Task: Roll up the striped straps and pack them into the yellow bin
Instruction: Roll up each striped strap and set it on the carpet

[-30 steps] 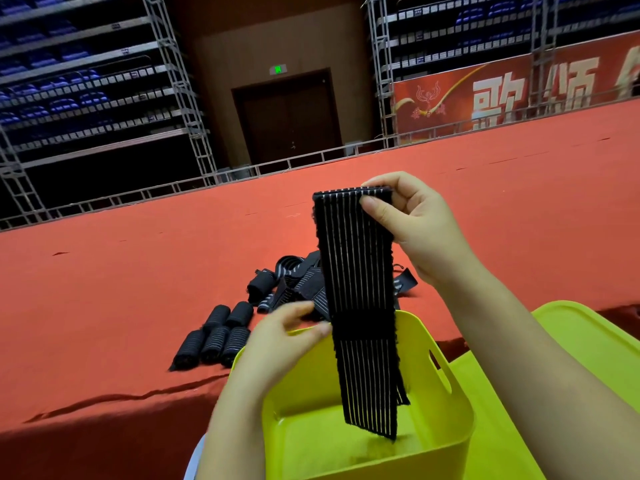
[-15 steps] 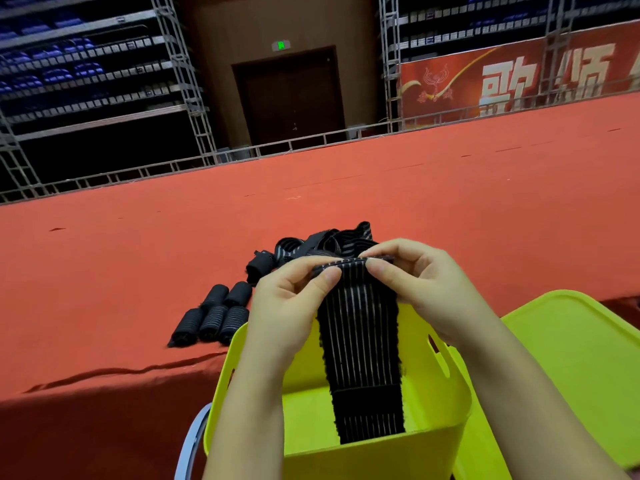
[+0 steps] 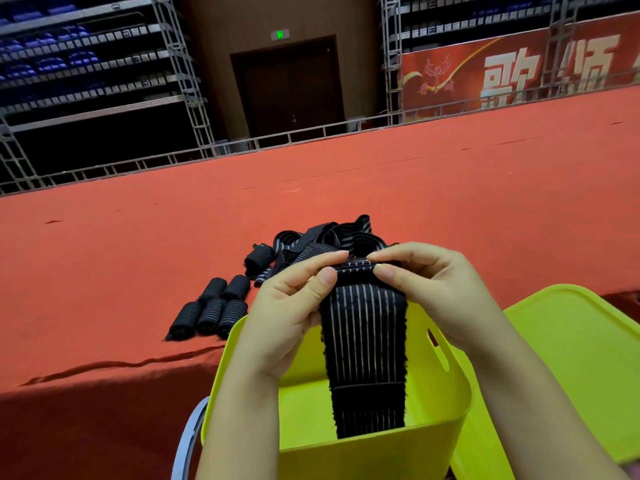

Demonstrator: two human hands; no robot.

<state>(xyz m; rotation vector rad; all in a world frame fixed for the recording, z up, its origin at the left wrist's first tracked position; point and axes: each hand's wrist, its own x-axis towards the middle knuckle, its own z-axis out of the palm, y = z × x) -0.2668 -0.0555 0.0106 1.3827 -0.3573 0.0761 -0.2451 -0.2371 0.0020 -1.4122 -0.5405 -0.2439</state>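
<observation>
A black strap with thin white stripes (image 3: 365, 334) hangs down into the yellow bin (image 3: 446, 386), its lower end inside the bin. My left hand (image 3: 294, 306) and my right hand (image 3: 426, 285) both pinch its top edge, thumbs in front, the edge folded over a little. Behind the hands a loose pile of striped straps (image 3: 325, 240) lies on the red table. Several rolled straps (image 3: 214, 310) lie in a cluster to the left of the bin.
A yellow lid (image 3: 581, 362) lies to the right of the bin. The red table cover (image 3: 138, 237) stretches far back to a metal rail. A grey curved rim (image 3: 187, 438) shows below the bin's left side.
The strap was held up high by my right hand alone; both hands now pinch its top edge lower, just above the bin. The view has drawn slightly closer.
</observation>
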